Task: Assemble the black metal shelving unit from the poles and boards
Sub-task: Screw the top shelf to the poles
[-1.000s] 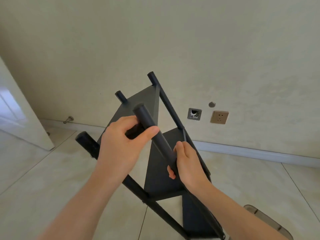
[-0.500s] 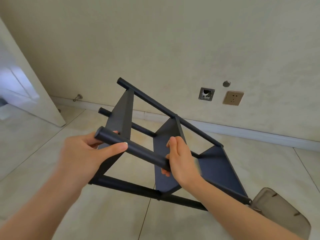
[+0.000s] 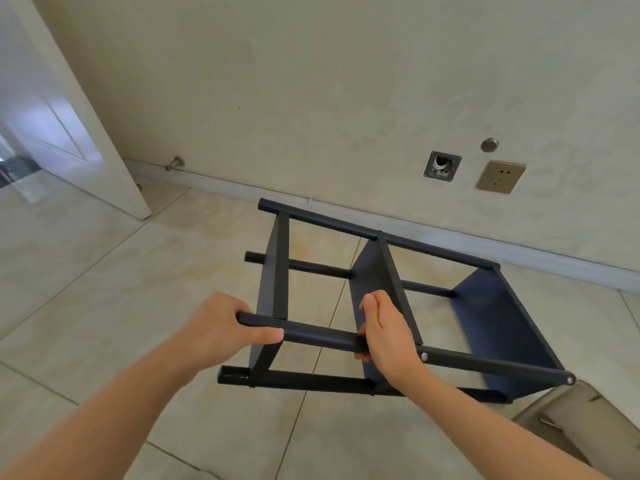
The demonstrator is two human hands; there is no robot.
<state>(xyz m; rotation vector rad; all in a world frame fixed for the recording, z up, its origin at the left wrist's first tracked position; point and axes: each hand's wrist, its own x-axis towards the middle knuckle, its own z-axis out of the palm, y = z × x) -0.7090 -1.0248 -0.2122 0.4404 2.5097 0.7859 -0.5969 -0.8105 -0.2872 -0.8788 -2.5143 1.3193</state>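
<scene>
**A:** Three boards (image 3: 491,323), four poles (image 3: 346,226): shelving unit (image 3: 367,278) lay on its side, low over the floor (image 3: 138,306), near the wall (image 3: 311,98). Contact with the tile was unclear.
**B:** Hands?
**A:** Left hand (image 3: 221,327) wrapped the near pole (image 3: 318,336) at its end. Right hand (image 3: 389,336) gripped the same pole at the middle board (image 3: 398,289).
**B:** Risk?
**A:** Holding by one pole could have let the frame swing, scrape the tile or strain a joint.
**B:** Versus half a second earlier?
**A:** Frame sat lower and flatter.

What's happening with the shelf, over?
Left hand grips near pole. Right hand grips same pole at middle board. Shelving unit on its side. Beige object close by its right end.
</scene>
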